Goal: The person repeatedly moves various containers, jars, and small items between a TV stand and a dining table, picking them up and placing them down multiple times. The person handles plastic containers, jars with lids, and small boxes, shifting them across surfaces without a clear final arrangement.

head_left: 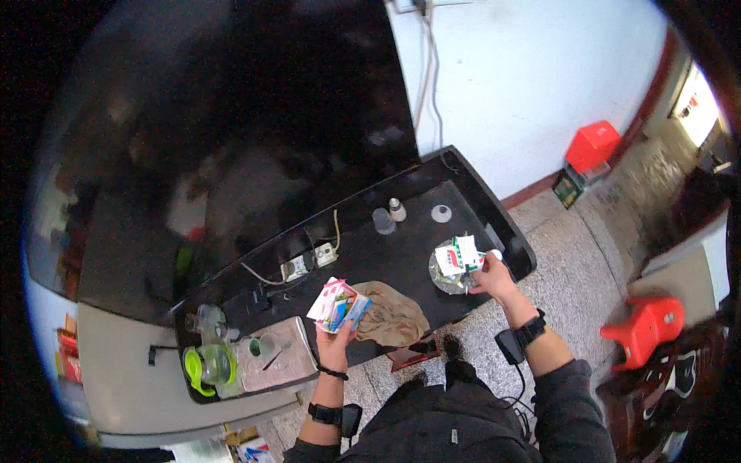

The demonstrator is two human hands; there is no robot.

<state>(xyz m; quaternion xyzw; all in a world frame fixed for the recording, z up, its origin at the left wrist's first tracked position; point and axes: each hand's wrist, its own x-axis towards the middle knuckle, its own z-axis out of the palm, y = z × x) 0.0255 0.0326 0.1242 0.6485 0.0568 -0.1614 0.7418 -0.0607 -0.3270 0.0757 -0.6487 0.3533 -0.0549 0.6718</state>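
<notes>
We clasp white, pink and blue packets (pixel 340 307) in our left hand (pixel 337 339); our right hand (pixel 492 278) is at a clear round dish (pixel 445 285) beneath white-and-green packets (pixel 463 251); its grip we cannot tell.

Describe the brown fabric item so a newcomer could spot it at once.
Find the long black table. By its edge nearest the person, just right of the left hand, lies the brown fabric item. Unlike the bright-coloured bundle in that hand, it is plain and wrinkled.
</notes>
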